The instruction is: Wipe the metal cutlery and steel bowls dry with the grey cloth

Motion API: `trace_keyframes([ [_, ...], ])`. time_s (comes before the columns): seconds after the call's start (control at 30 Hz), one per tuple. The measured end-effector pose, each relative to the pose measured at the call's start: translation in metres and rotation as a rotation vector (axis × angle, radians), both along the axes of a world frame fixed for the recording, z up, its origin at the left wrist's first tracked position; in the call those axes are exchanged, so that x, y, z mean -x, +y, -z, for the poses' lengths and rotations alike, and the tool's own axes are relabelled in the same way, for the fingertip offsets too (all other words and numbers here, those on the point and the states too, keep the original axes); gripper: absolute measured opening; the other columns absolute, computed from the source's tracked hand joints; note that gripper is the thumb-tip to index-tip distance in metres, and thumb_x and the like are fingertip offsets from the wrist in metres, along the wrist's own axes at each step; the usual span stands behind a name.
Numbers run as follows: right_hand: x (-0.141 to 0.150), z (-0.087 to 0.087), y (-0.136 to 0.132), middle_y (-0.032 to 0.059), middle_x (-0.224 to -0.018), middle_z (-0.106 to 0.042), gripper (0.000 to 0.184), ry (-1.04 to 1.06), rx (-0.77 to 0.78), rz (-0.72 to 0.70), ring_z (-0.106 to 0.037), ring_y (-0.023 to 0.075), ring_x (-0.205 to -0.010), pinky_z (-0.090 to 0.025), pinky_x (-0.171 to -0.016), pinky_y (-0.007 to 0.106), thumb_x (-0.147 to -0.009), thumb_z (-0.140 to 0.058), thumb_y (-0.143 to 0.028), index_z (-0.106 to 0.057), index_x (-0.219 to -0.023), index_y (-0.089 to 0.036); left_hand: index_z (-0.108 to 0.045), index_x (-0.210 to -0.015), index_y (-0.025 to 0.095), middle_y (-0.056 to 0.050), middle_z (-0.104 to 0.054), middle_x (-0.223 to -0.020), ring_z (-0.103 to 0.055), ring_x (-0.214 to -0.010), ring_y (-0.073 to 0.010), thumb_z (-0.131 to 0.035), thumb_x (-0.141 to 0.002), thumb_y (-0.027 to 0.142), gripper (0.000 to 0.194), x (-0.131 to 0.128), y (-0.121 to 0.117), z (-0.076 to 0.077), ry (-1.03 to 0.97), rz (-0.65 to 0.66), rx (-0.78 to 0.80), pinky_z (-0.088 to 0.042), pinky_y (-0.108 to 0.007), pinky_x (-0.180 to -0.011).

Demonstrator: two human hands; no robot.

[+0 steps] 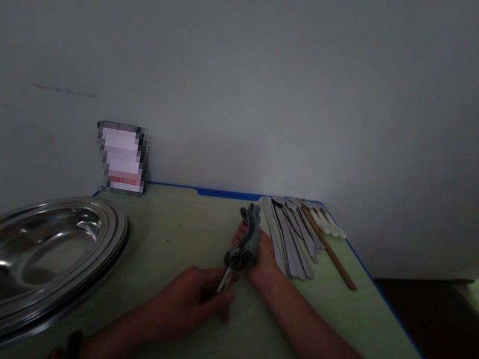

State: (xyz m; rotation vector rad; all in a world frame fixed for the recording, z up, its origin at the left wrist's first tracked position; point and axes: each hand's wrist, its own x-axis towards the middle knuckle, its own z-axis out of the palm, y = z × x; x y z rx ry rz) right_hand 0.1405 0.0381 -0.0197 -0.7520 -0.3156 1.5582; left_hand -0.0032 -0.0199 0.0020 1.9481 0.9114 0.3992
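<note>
My right hand [259, 260] is closed around a grey-green cloth [246, 239], which is wrapped round one end of a thin metal utensil [225, 279]. My left hand [196, 301] pinches the other end of that utensil, just below the cloth. Both hands rest over the pale green table [175, 236] near its middle. Which kind of utensil it is stays hidden by the cloth and my fingers.
A row of several metal utensils [290, 234] and a wooden stick [329, 249] lie at the table's far right. A stack of steel trays [18, 262] sits at the left. A small card [121, 158] leans on the wall. The table's blue edge drops off at right.
</note>
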Motion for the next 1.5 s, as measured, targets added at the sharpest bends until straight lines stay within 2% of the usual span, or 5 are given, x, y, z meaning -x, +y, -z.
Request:
trace_keyframes([
  [0.33, -0.001, -0.008, 0.003, -0.0063, -0.042, -0.044, 0.042, 0.206, 0.061, -0.055, -0.038, 0.0063, -0.035, -0.033, -0.035, 0.018, -0.083, -0.048, -0.053, -0.048, -0.057, -0.02, -0.049, -0.06, 0.019, 0.004, -0.057, -0.05, -0.048, -0.044, -0.0093, -0.041, -0.086, 0.036, 0.032, -0.007, 0.001, 0.003, 0.139, -0.187, -0.075, -0.035, -0.02, -0.049],
  [0.47, 0.0, 0.0, 0.004, -0.0033, -0.061, -0.061, 0.022, 0.082, 0.011, -0.099, -0.056, 0.0116, -0.053, -0.048, -0.052, 0.024, -0.075, -0.064, -0.04, -0.058, -0.081, -0.019, -0.05, -0.068, 0.02, 0.005, -0.054, -0.048, -0.048, -0.042, -0.0103, -0.034, -0.089, 0.04, 0.033, -0.007, 0.003, 0.003, 0.062, -0.347, -0.019, -0.036, -0.02, -0.045],
  [0.63, 0.003, 0.005, 0.001, 0.0008, -0.081, -0.068, 0.034, 0.035, -0.114, -0.182, -0.062, 0.0146, -0.073, -0.05, -0.073, 0.029, -0.068, -0.072, -0.038, -0.058, -0.091, -0.017, -0.051, -0.076, 0.019, 0.006, -0.053, -0.047, -0.046, -0.039, -0.01, -0.035, -0.088, 0.045, 0.033, -0.006, 0.007, 0.007, -0.034, -0.402, 0.063, -0.036, -0.02, -0.041],
  [0.97, 0.006, -0.007, -0.016, -0.0003, -0.083, -0.066, 0.041, -0.074, -0.285, -0.442, -0.062, 0.014, -0.074, -0.048, -0.074, 0.028, -0.055, -0.078, -0.019, -0.058, -0.092, -0.018, -0.046, -0.061, 0.02, 0.006, -0.05, -0.044, -0.044, -0.039, -0.0097, -0.041, -0.084, 0.042, 0.032, -0.007, 0.006, 0.001, -0.08, -0.451, 0.069, -0.034, -0.021, -0.042],
  [1.5, 0.016, 0.005, -0.01, -0.0007, -0.069, -0.067, 0.026, -0.2, -0.176, -0.135, -0.061, 0.0137, -0.064, -0.047, -0.069, 0.03, -0.061, -0.074, -0.032, -0.064, -0.079, -0.016, -0.046, -0.055, 0.018, 0.006, -0.042, -0.046, -0.041, -0.042, -0.0084, -0.045, -0.082, 0.046, 0.038, 0.002, 0.008, -0.001, -0.009, -0.246, 0.075, -0.029, -0.02, -0.042],
])
